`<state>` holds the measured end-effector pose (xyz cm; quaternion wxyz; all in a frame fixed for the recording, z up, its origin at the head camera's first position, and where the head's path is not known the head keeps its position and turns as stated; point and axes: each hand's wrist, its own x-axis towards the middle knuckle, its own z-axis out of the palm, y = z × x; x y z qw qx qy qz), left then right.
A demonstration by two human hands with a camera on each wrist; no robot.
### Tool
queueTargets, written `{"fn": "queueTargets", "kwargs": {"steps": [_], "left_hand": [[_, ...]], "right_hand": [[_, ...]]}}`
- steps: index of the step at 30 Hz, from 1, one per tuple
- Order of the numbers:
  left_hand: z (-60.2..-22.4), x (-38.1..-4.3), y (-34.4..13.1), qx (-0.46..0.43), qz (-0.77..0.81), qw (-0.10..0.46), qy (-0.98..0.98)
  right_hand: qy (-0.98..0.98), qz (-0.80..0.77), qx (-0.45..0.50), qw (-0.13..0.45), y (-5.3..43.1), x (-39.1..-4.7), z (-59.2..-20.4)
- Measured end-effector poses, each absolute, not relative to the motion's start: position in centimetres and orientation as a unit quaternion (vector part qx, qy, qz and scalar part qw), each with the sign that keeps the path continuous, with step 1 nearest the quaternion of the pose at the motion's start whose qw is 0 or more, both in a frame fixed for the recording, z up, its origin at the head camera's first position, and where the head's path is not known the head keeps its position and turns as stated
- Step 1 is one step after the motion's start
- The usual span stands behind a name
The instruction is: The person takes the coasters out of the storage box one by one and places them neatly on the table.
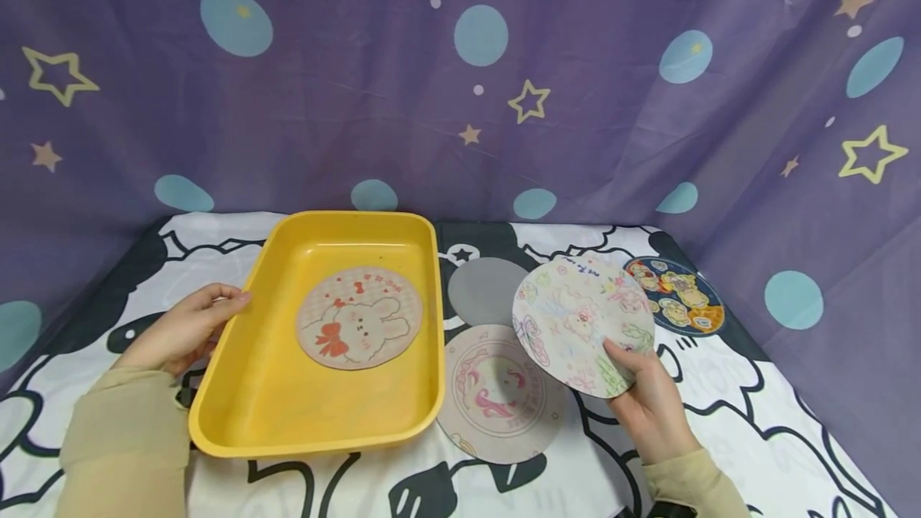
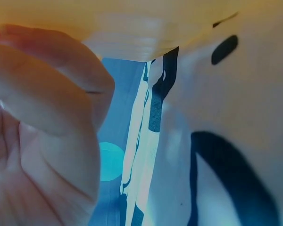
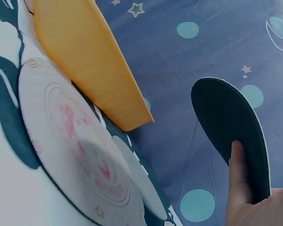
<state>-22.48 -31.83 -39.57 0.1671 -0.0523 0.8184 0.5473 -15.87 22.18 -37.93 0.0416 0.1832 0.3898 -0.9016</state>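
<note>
My right hand (image 1: 651, 402) pinches the lower right edge of a round mouse pad (image 1: 576, 318) with pastel drawings, thumb on the printed face. Its dark underside (image 3: 224, 120) shows in the right wrist view, raised off the table. At the left, my left hand (image 1: 190, 326) grips the side rim of a yellow tray (image 1: 288, 414); in the left wrist view its bent fingers (image 2: 52, 70) lie against the tray's side. Inside the tray lies a pink round mouse pad (image 1: 360, 318) with a white bunny and red bow.
Between tray and right hand lie a plain grey disc (image 1: 485, 292) and a pale round mouse pad (image 1: 496, 398) with a pink print. Beyond the right hand sits a dark blue round pad (image 1: 665, 294) with colourful figures. A purple curtain (image 1: 590, 142) hangs behind the patterned tablecloth (image 1: 237, 490).
</note>
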Motion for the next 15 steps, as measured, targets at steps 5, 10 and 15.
{"fn": "queueTargets", "kwargs": {"steps": [5,10,15], "left_hand": [[-39.5,-22.5,-31.8,-0.051,0.549,0.165,0.818],[-39.5,-22.5,-31.8,-0.056,0.548,0.168,0.818],[-39.5,-22.5,-31.8,-0.06,0.547,0.169,0.818]], "right_hand": [[0.386,-0.903,0.182,0.041,22.9,-15.1,-38.4],[0.389,-0.905,0.168,0.042,23.7,-14.8,-38.9],[0.397,-0.899,0.181,0.04,24.7,-14.7,-39.2]]}}
